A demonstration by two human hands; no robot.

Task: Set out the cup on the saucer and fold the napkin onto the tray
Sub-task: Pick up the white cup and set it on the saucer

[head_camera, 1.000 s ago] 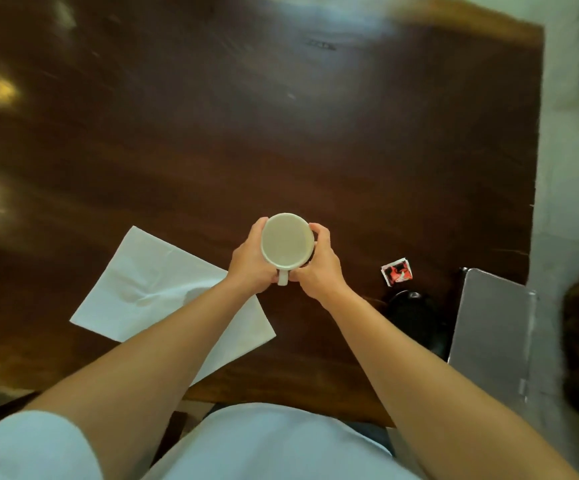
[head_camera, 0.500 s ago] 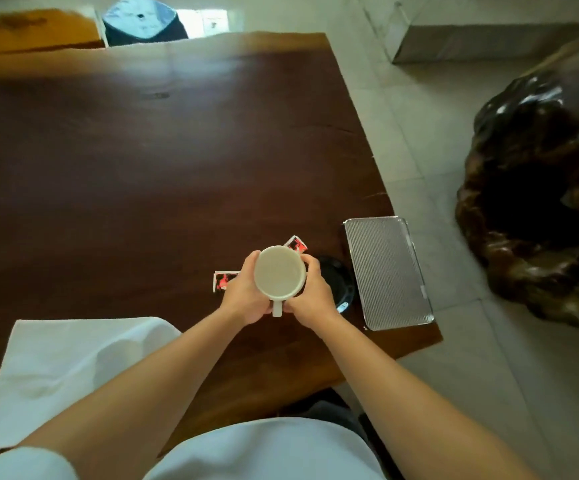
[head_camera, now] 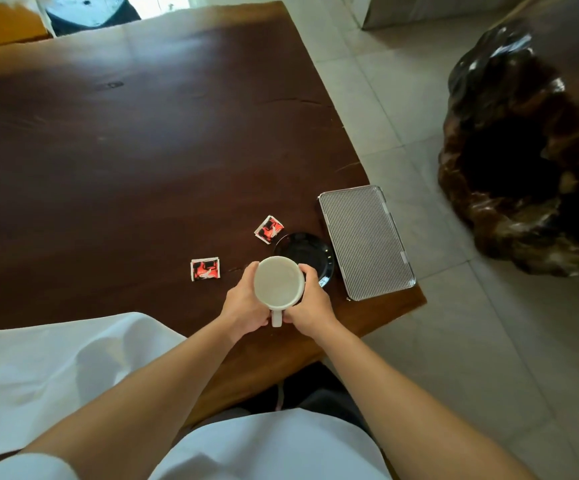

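Head view — both hands grip round white cup point(head_camera: 278, 280) (handle nearest) — ribbed metal tray point(head_camera: 366, 242).

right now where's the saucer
In the head view, the saucer sits right of centre, just left of the tray, partly hidden behind the held cup.

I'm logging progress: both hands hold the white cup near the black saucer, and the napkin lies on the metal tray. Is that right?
Not quite. The head view shows the napkin on the table, far left of the tray, not on it. The rest stands: the left hand and right hand hold the cup near the saucer.
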